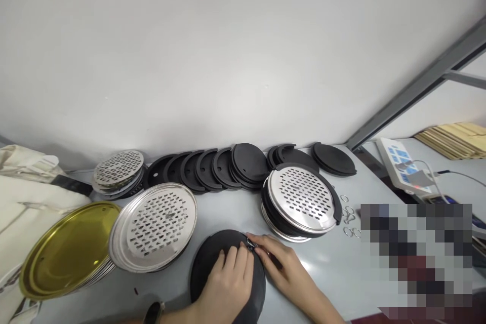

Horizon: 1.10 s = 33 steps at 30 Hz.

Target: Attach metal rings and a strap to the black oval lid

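Observation:
A round black disc (pixel 205 263) lies flat at the front of the table, under my hands. My left hand (pixel 230 281) rests on top of it, its fingers bent together and the tips near the upper right rim. At that rim, my right hand (pixel 284 266) pinches a small metal ring (pixel 250 243) between thumb and finger. Whether the ring passes through the disc is hidden by the fingers. Several loose metal rings (pixel 348 215) lie farther right. Close behind my right hand is a stack topped by a silver perforated plate (pixel 301 200) with a black edge piece.
Left stand a stack of silver perforated plates (pixel 125 248) and gold-coloured plates (pixel 72 253). Smaller perforated discs (pixel 119 167) sit behind them. A row of black discs (pixel 248 164) lines the wall. A power strip (pixel 402 162) and brown cardboard pieces (pixel 455 139) lie right. One area is pixelated.

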### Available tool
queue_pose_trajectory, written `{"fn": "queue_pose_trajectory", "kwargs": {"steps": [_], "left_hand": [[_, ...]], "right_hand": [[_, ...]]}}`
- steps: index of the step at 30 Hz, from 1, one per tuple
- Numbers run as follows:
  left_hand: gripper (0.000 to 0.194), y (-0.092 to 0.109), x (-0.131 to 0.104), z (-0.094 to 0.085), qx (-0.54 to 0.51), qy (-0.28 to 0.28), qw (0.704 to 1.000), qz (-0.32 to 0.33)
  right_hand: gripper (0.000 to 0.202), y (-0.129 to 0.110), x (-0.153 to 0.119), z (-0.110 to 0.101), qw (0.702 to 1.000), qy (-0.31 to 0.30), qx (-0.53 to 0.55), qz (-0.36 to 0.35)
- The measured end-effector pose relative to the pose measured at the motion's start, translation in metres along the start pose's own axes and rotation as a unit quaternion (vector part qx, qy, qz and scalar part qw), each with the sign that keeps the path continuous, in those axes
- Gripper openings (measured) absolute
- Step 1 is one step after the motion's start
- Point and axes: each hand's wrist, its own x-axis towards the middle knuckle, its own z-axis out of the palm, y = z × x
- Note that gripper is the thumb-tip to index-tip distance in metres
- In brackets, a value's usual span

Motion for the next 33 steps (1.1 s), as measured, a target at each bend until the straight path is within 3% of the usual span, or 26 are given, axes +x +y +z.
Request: {"fn": "queue_pose_trajectory", "kwargs": {"steps": [4, 9, 12, 21, 33], "left_hand": [[0.005, -0.002, 0.005, 0.0, -0.03, -0.013, 0.999, -0.029], [0.011, -0.013, 0.016, -0.009, -0.099, -0.165, 0.976, -0.105], [0.013, -0.018, 0.02, -0.015, -0.13, -0.212, 0.963, -0.107], [0.013, -0.019, 0.02, -0.014, -0.142, -0.237, 0.958, -0.077], [0.012, -0.022, 0.02, -0.016, -0.123, -0.214, 0.968, -0.053]], "right_hand": [[0.033, 0.001, 0.0, 0.0, 1.0, 0.005, 0.009, 0.002], [0.033, -0.001, 0.0, 0.0, 1.0, 0.007, 0.015, 0.007], [0.031, -0.002, -0.001, 0.0, 1.0, 0.005, 0.008, 0.009], [0.028, -0.002, -0.002, 0.001, 0.999, 0.007, 0.022, 0.027], [0.034, 0.001, 0.001, -0.001, 0.999, 0.027, 0.031, -0.001]]}}
